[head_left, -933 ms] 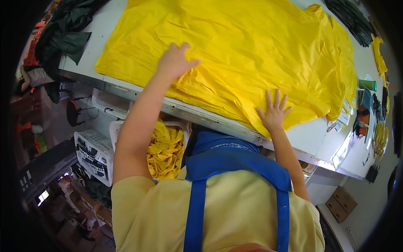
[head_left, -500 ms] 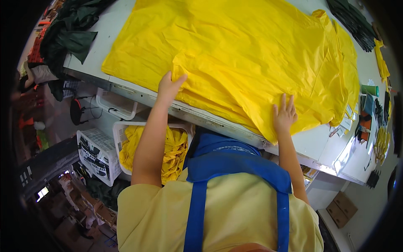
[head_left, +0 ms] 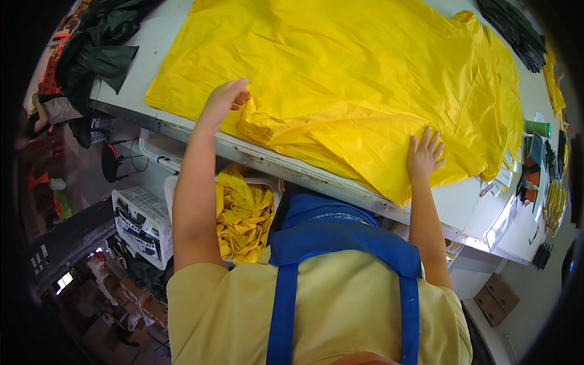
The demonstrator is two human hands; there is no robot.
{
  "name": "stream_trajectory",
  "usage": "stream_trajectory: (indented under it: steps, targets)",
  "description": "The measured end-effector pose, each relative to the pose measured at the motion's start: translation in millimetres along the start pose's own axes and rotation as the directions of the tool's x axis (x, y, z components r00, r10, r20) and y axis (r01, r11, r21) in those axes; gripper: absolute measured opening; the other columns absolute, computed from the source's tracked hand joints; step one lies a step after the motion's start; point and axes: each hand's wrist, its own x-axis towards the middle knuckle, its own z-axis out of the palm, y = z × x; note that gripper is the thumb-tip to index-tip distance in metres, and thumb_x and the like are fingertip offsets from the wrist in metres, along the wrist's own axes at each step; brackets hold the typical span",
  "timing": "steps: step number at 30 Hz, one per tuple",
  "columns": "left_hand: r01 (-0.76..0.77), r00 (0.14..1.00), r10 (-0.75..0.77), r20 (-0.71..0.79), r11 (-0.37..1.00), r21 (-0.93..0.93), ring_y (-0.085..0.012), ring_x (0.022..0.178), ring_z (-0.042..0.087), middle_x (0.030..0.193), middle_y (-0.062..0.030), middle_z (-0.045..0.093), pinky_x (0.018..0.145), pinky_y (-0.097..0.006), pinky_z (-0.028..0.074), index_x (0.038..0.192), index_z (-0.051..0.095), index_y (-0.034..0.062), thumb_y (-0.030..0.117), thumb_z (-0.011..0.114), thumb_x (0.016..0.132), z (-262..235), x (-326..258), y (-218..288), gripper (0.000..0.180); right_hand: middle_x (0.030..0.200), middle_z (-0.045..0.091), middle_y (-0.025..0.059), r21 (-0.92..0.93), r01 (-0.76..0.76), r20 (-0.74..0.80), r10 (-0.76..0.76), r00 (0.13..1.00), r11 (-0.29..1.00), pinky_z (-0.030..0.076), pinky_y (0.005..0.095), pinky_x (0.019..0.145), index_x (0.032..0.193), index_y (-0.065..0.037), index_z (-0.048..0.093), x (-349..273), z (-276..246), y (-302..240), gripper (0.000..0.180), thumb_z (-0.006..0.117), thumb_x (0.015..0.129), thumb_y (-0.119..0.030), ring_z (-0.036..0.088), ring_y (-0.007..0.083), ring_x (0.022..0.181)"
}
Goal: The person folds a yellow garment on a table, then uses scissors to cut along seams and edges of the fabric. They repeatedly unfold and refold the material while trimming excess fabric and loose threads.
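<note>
A large piece of thin, shiny yellow plastic-like sheeting (head_left: 359, 73) lies wrinkled over the white table (head_left: 167, 52), with more yellow layers beneath it. At its near left part, my left hand (head_left: 225, 102) is closed, fingers curled around a raised fold of the sheet; the exact grip is partly hidden. My right hand (head_left: 424, 157) rests flat with fingers spread on the sheet's near right part, close to a corner that hangs at the table edge.
Under the table's left side stand a white basket of crumpled yellow material (head_left: 243, 213) and a white crate (head_left: 143, 228). Dark green material lies at the far left (head_left: 109, 61) and far right (head_left: 514, 33). A green roll (head_left: 537, 129) and tools lie to the right.
My left hand has moved left and slightly away from me, and the near fold of the sheet has shifted left. My right hand has slid a little to the right, still flat.
</note>
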Motion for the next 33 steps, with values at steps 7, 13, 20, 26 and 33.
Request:
stream_trajectory:
  steps: [7,13,20,26,33]
  targets:
    - [0.056,0.99,-0.043,-0.134,0.994,0.093,-0.0159,0.074,0.059,0.086,-0.0081,0.063,0.067,-0.034,0.049,0.101,0.059,0.0022,0.015,0.057,0.084,-6,38,22,0.021,0.154,0.013,0.0047,-0.002,-0.005,0.02,0.005,1.0,1.0,0.004,0.0634,0.106,0.146,-0.03,0.021,0,-8,-3,0.062,0.033,0.091,-0.057,0.009,0.0325,0.14]
    - [0.048,0.926,-0.143,-0.35,0.962,-0.267,-0.0193,0.078,0.062,0.086,-0.0071,0.064,0.07,-0.032,0.05,0.113,0.056,0.0005,0.023,0.054,0.092,23,3,44,0.031,0.154,0.012,0.0042,0.03,-0.04,0.021,0.039,0.999,0.999,0.003,0.061,0.107,0.145,-0.032,0.021,1,-3,1,0.059,0.033,0.092,-0.054,0.008,0.0316,0.141]
    - [-0.137,0.901,0.384,-0.199,0.689,0.712,-0.0292,0.081,0.064,0.087,-0.0177,0.065,0.069,-0.035,0.048,0.128,0.05,0.0091,0.033,0.054,0.091,47,49,-38,0.044,0.154,0.013,0.0048,0.025,-0.029,-0.003,0.029,1.0,0.999,0.004,0.0614,0.107,0.145,-0.032,0.023,2,-8,-7,0.058,0.033,0.092,-0.054,0.009,0.032,0.141]
    - [0.06,0.918,0.162,-0.363,0.846,0.53,-0.0323,0.084,0.062,0.09,-0.0163,0.063,0.073,-0.04,0.048,0.128,0.05,0.0105,0.036,0.06,0.086,49,56,-38,0.05,0.151,0.018,0.012,0.341,0.165,-0.091,-0.142,0.986,0.926,0.01,0.0569,0.109,0.144,-0.02,0.026,6,2,28,0.058,0.045,0.092,-0.034,0.014,0.0338,0.139]
    - [0.429,0.289,-0.236,-0.928,0.899,-0.095,-0.0306,0.084,0.059,0.112,-0.024,0.053,0.066,-0.038,0.051,0.119,0.046,-0.004,0.023,0.074,0.076,-80,32,-117,0.058,0.139,0.039,0.0148,0.154,0.467,-0.31,-0.406,0.86,0.871,0.023,0.0485,0.108,0.124,-0.009,0.051,-92,-21,125,0.049,0.052,0.075,0.001,0.034,0.0346,0.131]
